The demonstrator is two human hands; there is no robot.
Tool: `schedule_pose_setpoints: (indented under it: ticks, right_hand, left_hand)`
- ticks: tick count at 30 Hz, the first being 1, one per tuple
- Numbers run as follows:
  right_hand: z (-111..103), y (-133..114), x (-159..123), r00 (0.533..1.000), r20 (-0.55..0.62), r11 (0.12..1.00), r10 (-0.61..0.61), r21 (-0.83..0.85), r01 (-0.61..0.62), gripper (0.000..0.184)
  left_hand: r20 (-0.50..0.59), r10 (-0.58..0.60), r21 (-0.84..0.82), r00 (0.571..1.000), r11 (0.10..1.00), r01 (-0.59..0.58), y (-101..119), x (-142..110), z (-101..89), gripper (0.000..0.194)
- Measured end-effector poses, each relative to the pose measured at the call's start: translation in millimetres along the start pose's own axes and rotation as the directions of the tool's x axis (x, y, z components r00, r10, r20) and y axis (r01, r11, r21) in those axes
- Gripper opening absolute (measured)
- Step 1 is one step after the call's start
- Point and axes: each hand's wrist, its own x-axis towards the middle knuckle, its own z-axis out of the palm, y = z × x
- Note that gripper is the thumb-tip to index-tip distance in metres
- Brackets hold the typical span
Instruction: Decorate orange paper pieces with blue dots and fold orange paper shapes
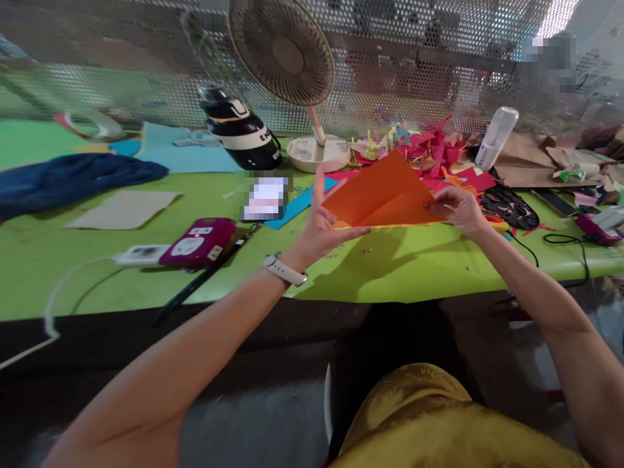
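The green table point(263, 260) spans the middle of the frame, its near edge below your hands. Upper centre: the fan point(287, 55), its white base standing on the table. Left edge: dark blue cloth point(82, 177) lies in a heap. Centre, slightly right: the orange sheet point(385, 195), held by you above the table, bent, with a yellow edge along its underside. Your left hand point(324, 227) grips its left end between thumb and fingers, index finger raised; your right hand point(458, 208) pinches its right end, thumb and fingers closed on the paper. Beyond the sheet: a pile of red and pink paper pieces point(436, 151). Upper left of centre: the black-and-white bottle point(244, 133), tilted in view. Left of centre: the purple power strip point(199, 242), with the white plug point(142, 255) at its left end.
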Motion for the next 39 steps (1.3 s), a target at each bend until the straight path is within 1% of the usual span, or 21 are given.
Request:
schedule_pose_setpoints:
  ticks: [1,2,5,6,8,10,12,13,15,17,18,20,22,25,27,30,32,34,35,37,39]
  right_hand:
    - [0.4,-0.4,-0.2,1.000,-0.014,1.000,-0.027,-0.007,0.026,0.032]
    - [0.2,-0.6,-0.5,0.998,-0.031,0.998,-0.051,-0.022,0.051,0.031]
    - [-3.0,-2.5,-1.0,0.988,-0.057,0.982,-0.145,-0.132,0.137,0.026]
    - [-4.7,-3.7,-0.9,0.980,-0.055,0.967,-0.189,-0.183,0.176,0.024]
    - [-7.3,-6.3,-1.0,0.956,-0.034,0.920,-0.292,-0.283,0.271,0.017]
    - [-7.8,-7.1,-2.3,0.924,0.019,0.861,-0.382,-0.355,0.364,0.012]
    - [-5.9,-3.9,-6.5,0.899,0.124,0.800,-0.419,-0.417,0.431,0.017]
    - [-4.3,-0.7,-9.9,0.889,0.193,0.770,-0.416,-0.446,0.457,0.021]
    - [-0.6,8.3,-18.7,0.866,0.343,0.722,-0.364,-0.483,0.495,0.025]
    - [2.4,18.1,-28.8,0.841,0.469,0.714,-0.270,-0.489,0.502,0.028]
    - [3.4,22.2,-33.7,0.832,0.510,0.721,-0.218,-0.490,0.489,0.029]
    - [3.9,27.3,-42.0,0.828,0.545,0.734,-0.134,-0.507,0.452,0.031]
    - [2.9,27.4,-48.3,0.831,0.548,0.729,-0.095,-0.530,0.433,0.032]
    - [0.3,20.3,-55.6,0.817,0.572,0.700,-0.077,-0.553,0.453,0.031]
    - [-0.8,14.0,-60.3,0.803,0.591,0.689,-0.077,-0.551,0.471,0.033]
    - [-1.0,7.4,-67.5,0.786,0.614,0.695,-0.072,-0.535,0.481,0.045]
    - [-0.6,6.2,-72.0,0.779,0.624,0.709,-0.063,-0.521,0.475,0.048]
    - [0.3,6.4,-75.8,0.789,0.611,0.743,-0.064,-0.498,0.446,0.041]
    - [1.0,6.5,-77.3,0.804,0.591,0.769,-0.066,-0.483,0.418,0.036]
    - [3.6,5.8,-79.0,0.853,0.518,0.825,-0.060,-0.456,0.334,0.027]
    - [7.2,4.0,-78.6,0.898,0.439,0.873,-0.018,-0.431,0.228,0.027]
  left_hand:
    - [0.006,-0.050,-0.001,0.999,0.999,0.050,0.8,4.7,4.1,0.055]
    - [-0.011,-0.053,-0.015,0.999,0.998,0.053,0.6,9.3,7.7,0.044]
    - [-0.002,0.107,-0.069,0.994,0.992,-0.107,-2.6,20.5,14.4,0.029]
    - [0.004,0.182,-0.056,0.983,0.982,-0.181,-3.3,22.6,14.8,0.023]
    - [0.041,0.325,-0.011,0.945,0.946,-0.325,-3.4,23.9,13.2,0.015]
    - [0.106,0.416,0.039,0.903,0.906,-0.422,-2.9,21.5,9.2,0.015]
    - [0.205,0.436,0.108,0.876,0.880,-0.463,-4.2,16.6,4.8,0.020]
    - [0.269,0.431,0.155,0.861,0.863,-0.481,-5.9,13.4,3.0,0.022]
    - [0.411,0.363,0.241,0.836,0.841,-0.484,-11.0,6.3,0.8,0.025]
    - [0.545,0.259,0.284,0.798,0.838,-0.466,-16.7,-1.3,0.7,0.028]
    - [0.582,0.209,0.307,0.786,0.838,-0.451,-19.0,-5.0,1.2,0.031]
    - [0.611,0.158,0.351,0.776,0.825,-0.444,-22.1,-11.9,2.5,0.037]
    - [0.616,0.159,0.381,0.772,0.797,-0.468,-22.7,-17.6,3.5,0.039]
    - [0.626,0.177,0.395,0.760,0.768,-0.504,-19.5,-23.7,3.4,0.039]
    - [0.635,0.171,0.389,0.753,0.772,-0.503,-15.3,-26.1,2.7,0.040]
    - [0.658,0.150,0.356,0.738,0.802,-0.480,-7.9,-28.0,1.6,0.039]
    - [0.658,0.149,0.330,0.739,0.824,-0.460,-3.8,-28.5,1.6,0.036]
    - [0.625,0.142,0.324,0.768,0.848,-0.420,-1.3,-29.1,2.7,0.035]
    - [0.599,0.133,0.325,0.790,0.860,-0.392,-0.7,-29.3,3.7,0.034]
    - [0.546,0.117,0.315,0.829,0.889,-0.333,-0.5,-29.4,6.7,0.034]
    - [0.486,0.095,0.299,0.869,0.916,-0.268,-1.1,-28.7,10.5,0.038]
